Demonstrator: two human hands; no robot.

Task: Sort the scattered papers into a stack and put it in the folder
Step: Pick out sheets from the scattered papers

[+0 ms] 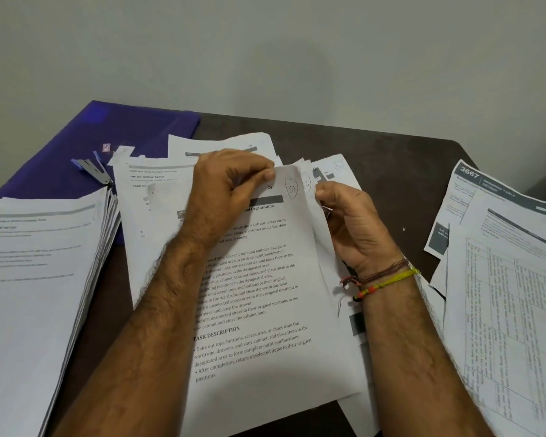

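Table (391,159) — dark brown, matte, set against a plain pale wall (265,42).

Folder (133,134) — purple, smooth plastic, rectangular, lying flat at the table's far left corner; on it rest a metal clip with blue ends (90,168) and two small slips, one pink-and-white (106,147). Whether any sheets lie inside cannot be told.

Stack of papers (35,269) — thick, white, printed, edges layered, at the near left, overlapping the folder's near edge.

Scattered papers (158,197) — loose white printed sheets fanned across the middle of the table, several with circled handwritten numbers at the top corner.

Top sheet (265,294) — printed text with the heading "TASK DESCRIPTION", corner marked "51" in a circle, its upper right corner lifted and curled.

Table-printed sheets (511,294) — grey-banded, gridded pages at the right, one headed "3667".

Left hand (224,190) — palm down on the central pile, thumb and forefinger pinching the top sheet's upper edge.

Right hand (353,225) — just beside, fingers curled round the right edges of the sheets beneath; thread bracelets (385,280) at the wrist — yellow, red, brown.
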